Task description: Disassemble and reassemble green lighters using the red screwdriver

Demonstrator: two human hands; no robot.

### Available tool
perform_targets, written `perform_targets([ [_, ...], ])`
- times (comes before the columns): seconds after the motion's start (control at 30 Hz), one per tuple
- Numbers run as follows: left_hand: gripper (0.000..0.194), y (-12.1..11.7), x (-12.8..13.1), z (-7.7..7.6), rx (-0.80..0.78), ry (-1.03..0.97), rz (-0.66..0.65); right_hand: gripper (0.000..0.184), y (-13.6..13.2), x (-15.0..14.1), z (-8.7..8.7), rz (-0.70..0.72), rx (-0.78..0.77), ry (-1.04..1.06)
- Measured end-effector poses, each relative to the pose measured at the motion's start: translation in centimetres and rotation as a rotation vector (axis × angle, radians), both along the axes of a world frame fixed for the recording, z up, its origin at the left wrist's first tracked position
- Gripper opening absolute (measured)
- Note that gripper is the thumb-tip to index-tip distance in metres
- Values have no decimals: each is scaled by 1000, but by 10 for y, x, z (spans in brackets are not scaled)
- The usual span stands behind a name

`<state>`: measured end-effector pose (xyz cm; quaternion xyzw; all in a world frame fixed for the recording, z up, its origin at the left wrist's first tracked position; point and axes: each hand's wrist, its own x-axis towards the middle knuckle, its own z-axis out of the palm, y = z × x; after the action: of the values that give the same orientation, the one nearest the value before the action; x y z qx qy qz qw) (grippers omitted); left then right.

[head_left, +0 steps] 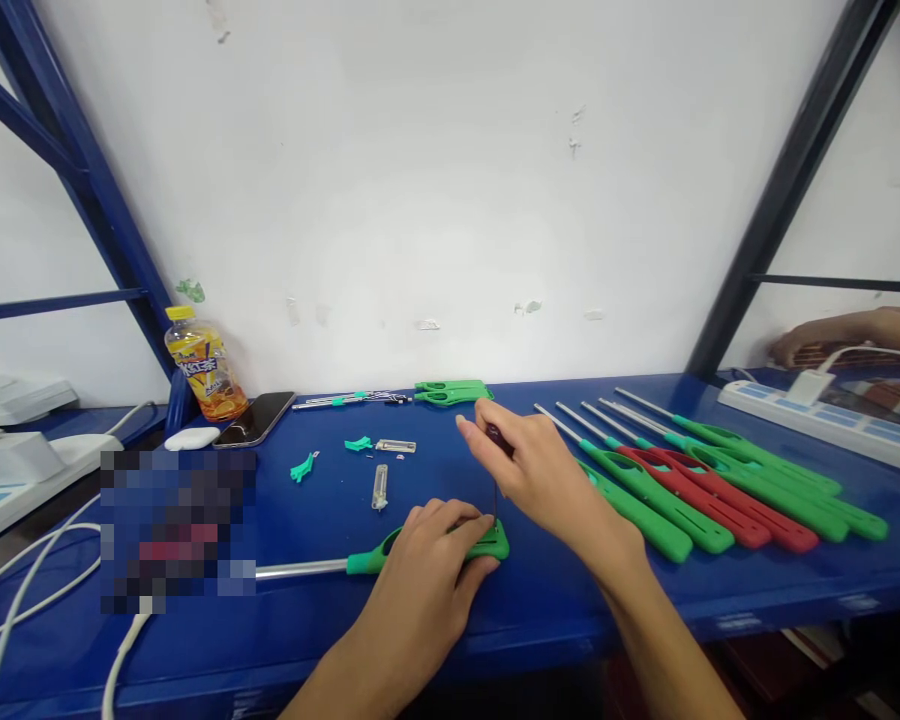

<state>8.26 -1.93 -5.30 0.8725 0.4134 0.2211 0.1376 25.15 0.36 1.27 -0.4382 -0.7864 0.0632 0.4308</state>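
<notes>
Left hand point(431, 560) closed over green lighter point(361, 564), holding it on blue table point(555, 600), metal tube point(300, 571) pointing left; right hand point(529, 465) gripping dark screwdriver point(499, 440), tip down at lighter's handle end. Loose teal trigger point(301, 467), clear part point(379, 487) behind; row of green and red lighters point(742, 503) off right

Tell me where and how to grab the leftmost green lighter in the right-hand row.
I'd grip the lighter by its thick handle end, coming from above on the near side, across its width: that end points toward you uncovered, while the right arm hides its far part.
</notes>
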Motion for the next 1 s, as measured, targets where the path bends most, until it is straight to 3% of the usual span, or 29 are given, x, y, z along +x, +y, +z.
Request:
perform_targets([
  [0.23, 30, -1, 0, -1, -25, -17, -10, 35, -1, 10, 3, -112, -41, -85],
  [0.57, 28, -7, 2, -2, 47, -93, -4, 40, -5, 14, 6, -91, -132, -82],
  [0.77, 28, -9, 2, -5, 33, -60, 26, 47, -13, 13, 9, -13, -71, -138],
  [1.0, 28, -7, 2, -3, 50, 3, -10, 38, -11, 20, 13, 92, -179, 12],
])
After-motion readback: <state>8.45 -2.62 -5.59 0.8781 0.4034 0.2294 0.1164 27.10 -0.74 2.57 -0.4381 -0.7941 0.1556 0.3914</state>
